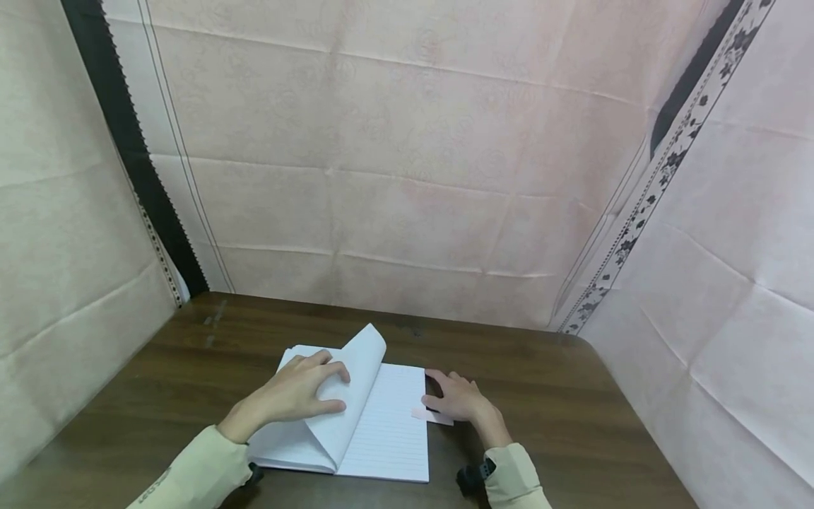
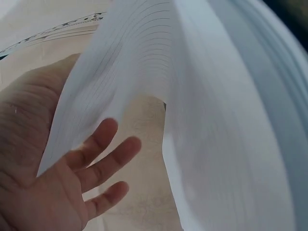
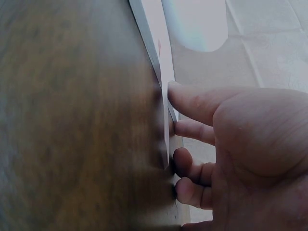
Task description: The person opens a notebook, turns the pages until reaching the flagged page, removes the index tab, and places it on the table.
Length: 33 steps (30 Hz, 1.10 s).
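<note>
An open lined notebook (image 1: 396, 424) lies on the wooden table, with one page (image 1: 361, 382) lifted and curling over toward the left half. Over that page is my left hand (image 1: 305, 389), its fingers spread and touching the paper. The left wrist view shows the curved lined sheet (image 2: 149, 43) beside the spread fingers (image 2: 108, 163). My right hand (image 1: 461, 397) rests at the notebook's right edge, fingers loosely bent. Beneath its thumb a pale pink paper strip (image 1: 439, 417) sticks out past the edge. In the right wrist view the thumb (image 3: 192, 103) touches the paper edge.
The brown wooden table (image 1: 547, 410) extends around the notebook. Pale cloth (image 1: 394, 177) hangs behind it, with more cloth at both sides. Dark wrist devices (image 1: 472, 479) sit below the sleeves (image 1: 514, 470).
</note>
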{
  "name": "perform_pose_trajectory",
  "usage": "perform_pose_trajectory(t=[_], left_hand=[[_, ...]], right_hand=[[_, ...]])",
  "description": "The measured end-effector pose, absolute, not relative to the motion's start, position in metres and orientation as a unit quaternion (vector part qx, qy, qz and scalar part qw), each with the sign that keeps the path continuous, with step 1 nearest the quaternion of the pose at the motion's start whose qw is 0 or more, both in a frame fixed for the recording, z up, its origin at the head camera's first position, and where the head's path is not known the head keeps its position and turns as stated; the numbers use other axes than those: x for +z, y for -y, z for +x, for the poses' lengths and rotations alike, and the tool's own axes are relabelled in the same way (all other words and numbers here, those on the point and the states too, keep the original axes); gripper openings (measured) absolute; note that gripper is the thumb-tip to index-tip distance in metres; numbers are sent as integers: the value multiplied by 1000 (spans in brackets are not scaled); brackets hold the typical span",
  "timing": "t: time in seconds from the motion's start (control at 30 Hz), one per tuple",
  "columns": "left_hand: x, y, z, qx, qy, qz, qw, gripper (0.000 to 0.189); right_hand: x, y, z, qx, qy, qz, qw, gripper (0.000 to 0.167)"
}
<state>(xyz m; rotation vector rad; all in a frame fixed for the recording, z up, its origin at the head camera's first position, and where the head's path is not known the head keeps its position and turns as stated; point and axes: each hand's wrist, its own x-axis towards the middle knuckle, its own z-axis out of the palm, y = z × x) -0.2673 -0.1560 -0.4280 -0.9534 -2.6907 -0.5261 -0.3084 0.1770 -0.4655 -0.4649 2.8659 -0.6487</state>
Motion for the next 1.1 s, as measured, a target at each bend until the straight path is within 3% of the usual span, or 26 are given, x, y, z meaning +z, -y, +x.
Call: perform_pose_trajectory(t=[0.17,0.43,0.57,0.8,1.1], left_hand=[[-431,156,-268,-180,921,-315,143,46],[-435,158,-268,-175,923,-314,137,63],[-436,160,-268,-171,925,-317,118,64],[-436,165,-264,-168,929,-326,43,57],[-438,164,-262,-177,922,-345,14,57]], right_hand=[[-467,-178,-308,-221,-959,-158,84,60],[-466,-177,-308,-218,-959,-158,83,60],[-465,-177,-308,-218,-960,-157,82,61],[-467,-177,-309,-212,-961,-157,80,61],[-467,-176,-308,-210,-962,-156,80,61]])
